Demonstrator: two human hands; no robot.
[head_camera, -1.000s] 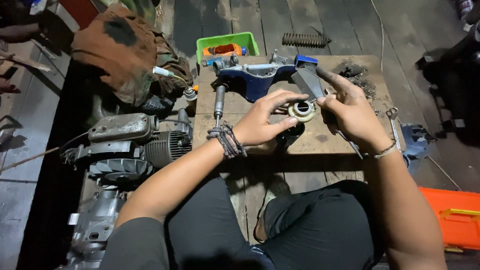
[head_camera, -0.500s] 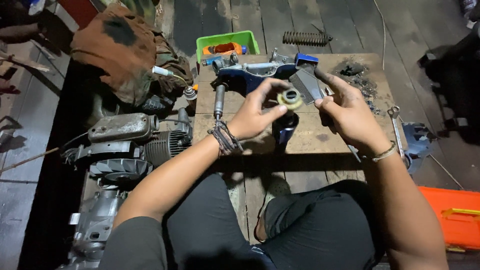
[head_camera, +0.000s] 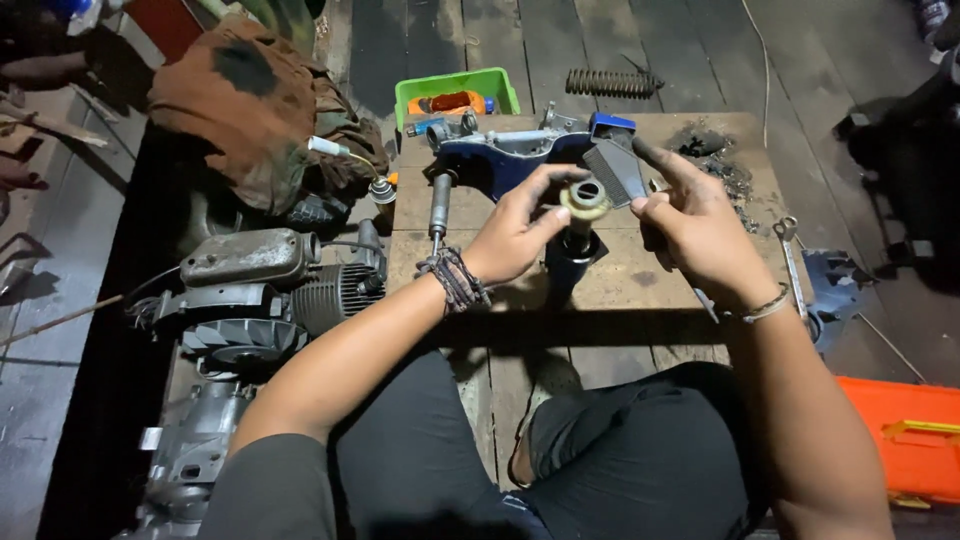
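A small pale ring-shaped part (head_camera: 585, 200), seemingly a bearing or bushing, is pinched between the thumb and fingertips of the left hand (head_camera: 515, 235) and held over the top of an upright blue steering tube (head_camera: 572, 262), just above the wooden board (head_camera: 640, 290) that serves as a work surface. The left wrist is wrapped in a braided bracelet (head_camera: 455, 280). The right hand (head_camera: 700, 230) is held just beside the ring with its index finger stretched out and its other fingers loosely curled; whether anything is gripped in it cannot be told. Behind the hands, a blue metal frame piece (head_camera: 500, 160) is laid across the board, with a ribbed grey part (head_camera: 612, 172) close to the right fingertips. A green plastic tray (head_camera: 455, 92) is set at the far edge, a coil spring (head_camera: 610, 83) beyond it. An engine block (head_camera: 270, 290) lies left of the board, an orange case (head_camera: 915, 440) at the lower right.
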